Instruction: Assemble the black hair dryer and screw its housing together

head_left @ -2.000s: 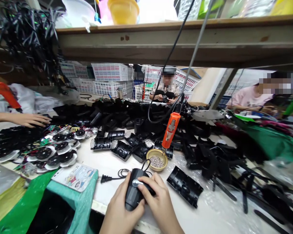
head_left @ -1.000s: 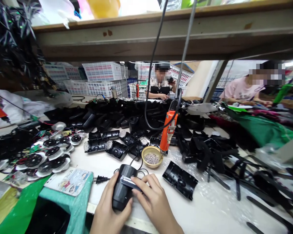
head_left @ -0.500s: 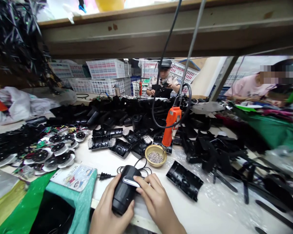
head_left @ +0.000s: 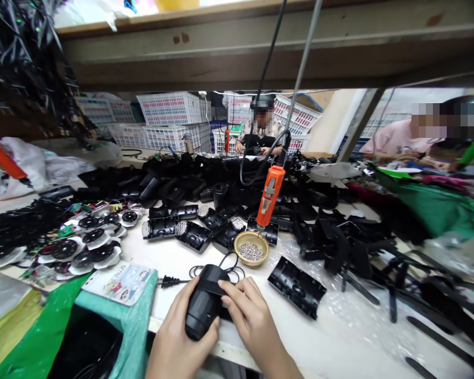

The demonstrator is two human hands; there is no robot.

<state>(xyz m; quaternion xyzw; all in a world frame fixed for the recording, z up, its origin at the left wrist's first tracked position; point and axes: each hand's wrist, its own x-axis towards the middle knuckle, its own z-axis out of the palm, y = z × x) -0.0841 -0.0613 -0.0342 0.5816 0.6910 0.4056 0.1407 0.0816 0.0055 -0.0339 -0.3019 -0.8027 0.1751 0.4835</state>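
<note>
I see a cluttered white workbench (head_left: 339, 342) from above, and I take the small brass bowl of screws (head_left: 251, 248) at its middle as my landmark; just nearer to me than the bowl, both of the person's hands close on a black hair-dryer body (head_left: 204, 307) held over the bench's near edge; the left hand (head_left: 181, 337) wraps the lower housing from the left, fingers curled round it; the right hand (head_left: 248, 315) lies over its right side, fingertips pressed onto the top of the housing; a thin black cord with a two-pin plug (head_left: 166, 282) runs from the body toward the bowl and coils just short of it. Above and slightly right of the bowl an orange electric screwdriver (head_left: 270, 196) hangs on its cable, untouched; right of the bowl lies one open black shell half (head_left: 297, 287); behind the bowl sit more shell halves with round grilles (head_left: 193, 235); far left of the bowl, a spread of round motor discs (head_left: 82, 247). Beyond the heap of black parts, two other people work at their own places. My judgement: the housing looks closed around its cord, so fitting seems largely done; no screw is in the fingers and the driver is idle, so fastening appears still to come.
</note>
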